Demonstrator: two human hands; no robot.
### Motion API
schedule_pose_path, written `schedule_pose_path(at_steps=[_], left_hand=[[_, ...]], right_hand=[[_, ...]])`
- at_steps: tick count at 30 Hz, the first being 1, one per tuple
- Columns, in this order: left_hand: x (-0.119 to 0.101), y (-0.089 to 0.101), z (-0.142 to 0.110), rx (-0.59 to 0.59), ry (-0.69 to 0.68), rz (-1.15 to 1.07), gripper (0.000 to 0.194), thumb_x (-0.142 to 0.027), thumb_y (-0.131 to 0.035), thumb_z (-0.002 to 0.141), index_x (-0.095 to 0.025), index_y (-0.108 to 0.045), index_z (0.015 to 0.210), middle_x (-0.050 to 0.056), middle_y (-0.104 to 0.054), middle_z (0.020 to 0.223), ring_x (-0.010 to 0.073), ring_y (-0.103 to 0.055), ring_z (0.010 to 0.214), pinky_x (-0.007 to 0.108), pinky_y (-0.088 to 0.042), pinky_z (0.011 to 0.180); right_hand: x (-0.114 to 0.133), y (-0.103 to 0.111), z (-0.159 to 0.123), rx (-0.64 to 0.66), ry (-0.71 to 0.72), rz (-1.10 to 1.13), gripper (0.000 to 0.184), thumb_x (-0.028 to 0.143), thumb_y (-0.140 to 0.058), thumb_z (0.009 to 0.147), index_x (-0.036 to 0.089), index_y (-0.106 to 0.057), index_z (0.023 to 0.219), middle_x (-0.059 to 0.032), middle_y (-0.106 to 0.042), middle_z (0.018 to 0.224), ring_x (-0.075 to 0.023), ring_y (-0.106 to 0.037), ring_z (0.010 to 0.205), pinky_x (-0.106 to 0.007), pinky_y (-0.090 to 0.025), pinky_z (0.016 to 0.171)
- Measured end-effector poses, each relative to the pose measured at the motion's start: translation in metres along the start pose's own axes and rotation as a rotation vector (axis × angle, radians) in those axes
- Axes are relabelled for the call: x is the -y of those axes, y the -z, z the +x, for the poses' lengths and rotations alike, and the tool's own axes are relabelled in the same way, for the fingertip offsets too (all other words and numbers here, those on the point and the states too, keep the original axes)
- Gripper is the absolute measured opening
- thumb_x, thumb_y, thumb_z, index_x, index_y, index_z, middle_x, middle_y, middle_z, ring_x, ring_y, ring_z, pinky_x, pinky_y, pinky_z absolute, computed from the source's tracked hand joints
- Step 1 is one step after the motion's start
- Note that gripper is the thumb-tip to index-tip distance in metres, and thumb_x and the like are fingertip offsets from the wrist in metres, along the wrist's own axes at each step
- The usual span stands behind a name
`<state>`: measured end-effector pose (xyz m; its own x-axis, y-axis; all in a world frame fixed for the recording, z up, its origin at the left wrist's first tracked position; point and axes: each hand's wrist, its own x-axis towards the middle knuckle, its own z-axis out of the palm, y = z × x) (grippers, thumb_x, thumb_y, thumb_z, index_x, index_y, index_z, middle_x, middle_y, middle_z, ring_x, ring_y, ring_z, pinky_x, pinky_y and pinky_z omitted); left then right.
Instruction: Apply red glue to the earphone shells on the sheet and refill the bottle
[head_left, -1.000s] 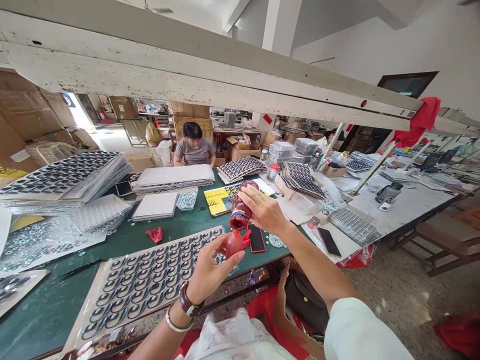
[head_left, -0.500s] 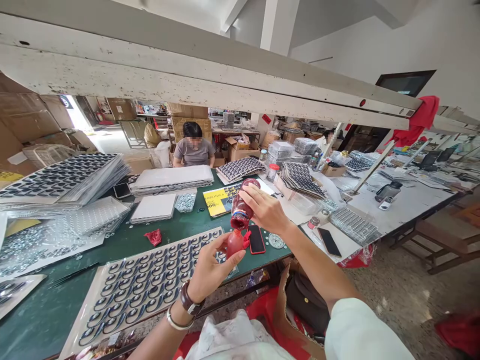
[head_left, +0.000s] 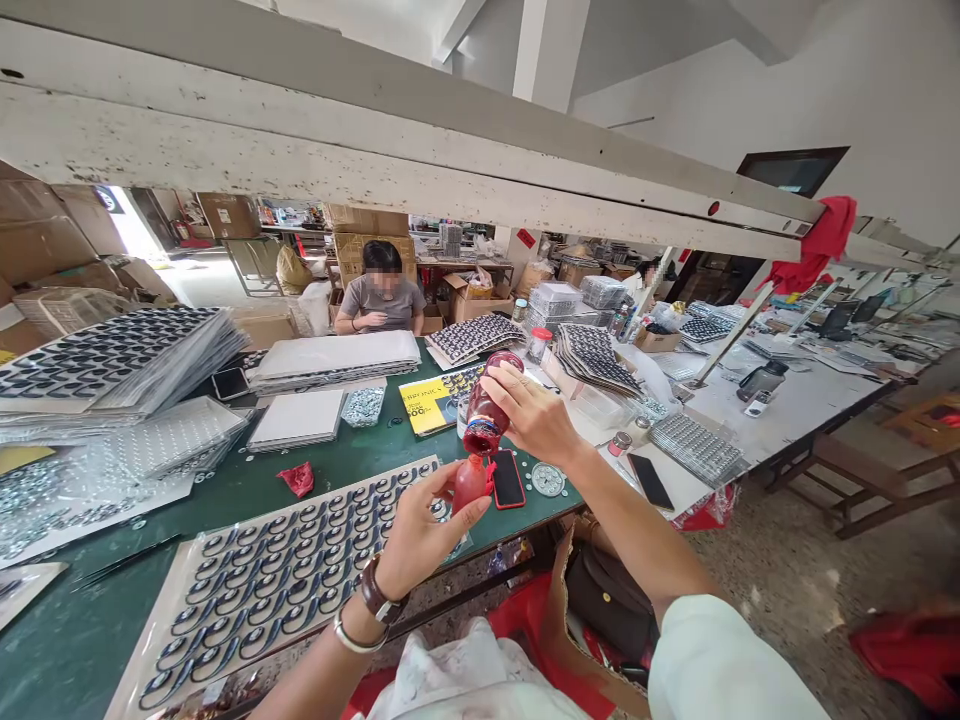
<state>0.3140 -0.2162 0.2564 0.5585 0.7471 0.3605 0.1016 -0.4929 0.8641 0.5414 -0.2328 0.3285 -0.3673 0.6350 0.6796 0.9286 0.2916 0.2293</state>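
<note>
My left hand (head_left: 427, 520) is closed around a small translucent red squeeze bottle (head_left: 469, 484), held upright with its neck at the top. Above it, my right hand (head_left: 532, 408) grips a dark red glass jar (head_left: 487, 415), tipped so that its mouth points down at the bottle's neck. The jar's rim is right over or touching the neck; I cannot tell which. Red liquid shows at the jar's mouth. Beneath and left of my hands, a sheet of curved dark pieces with round studs (head_left: 277, 565) lies on the green table (head_left: 82, 640).
A red-cased phone (head_left: 509, 478) lies just behind the bottle, beside a round dish of small parts (head_left: 548, 480). A crumpled red scrap (head_left: 297, 479) and tweezers (head_left: 127, 563) are on the left. Across the table sits a co-worker (head_left: 382, 295). A long white beam (head_left: 420, 150) spans overhead.
My view has turned slightly right, so the table things shift left. Both hands keep the jar tipped over the bottle. The co-worker's hand has come up in front of the chest.
</note>
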Motion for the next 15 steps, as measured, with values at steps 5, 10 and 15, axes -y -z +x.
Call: schedule_pose_path(at_steps=[5,10,15], left_hand=[[-0.002,-0.002,0.001,0.009,-0.006,-0.017,0.051,-0.045,-0.075,0.079,-0.021,-0.064,0.123,0.005,-0.073,0.11,0.0172,-0.066,0.086,0.031,-0.055,0.08],[-0.004,-0.003,0.002,0.01,-0.02,-0.004,0.049,-0.045,-0.074,0.08,-0.021,-0.065,0.121,0.004,-0.073,0.11,0.0177,-0.066,0.088,0.03,-0.055,0.081],[-0.006,-0.003,0.001,0.004,-0.039,0.017,0.049,-0.046,-0.075,0.079,-0.02,-0.065,0.12,0.005,-0.074,0.108,0.0179,-0.066,0.086,0.031,-0.055,0.08]], right_hand=[[0.001,0.004,0.0,0.007,-0.002,-0.018,0.045,0.016,-0.051,0.093,0.012,-0.05,0.138,-0.0144,-0.054,0.143,-0.0298,-0.041,0.14,-0.046,-0.044,0.111],[0.0,0.008,-0.001,0.013,0.0,-0.039,0.044,0.015,-0.049,0.093,0.012,-0.051,0.137,-0.0151,-0.054,0.143,-0.0295,-0.043,0.139,-0.046,-0.044,0.111],[0.0,0.012,-0.003,0.025,0.002,-0.052,0.045,0.014,-0.05,0.092,0.011,-0.05,0.137,-0.0155,-0.053,0.143,-0.03,-0.042,0.14,-0.047,-0.045,0.11]])
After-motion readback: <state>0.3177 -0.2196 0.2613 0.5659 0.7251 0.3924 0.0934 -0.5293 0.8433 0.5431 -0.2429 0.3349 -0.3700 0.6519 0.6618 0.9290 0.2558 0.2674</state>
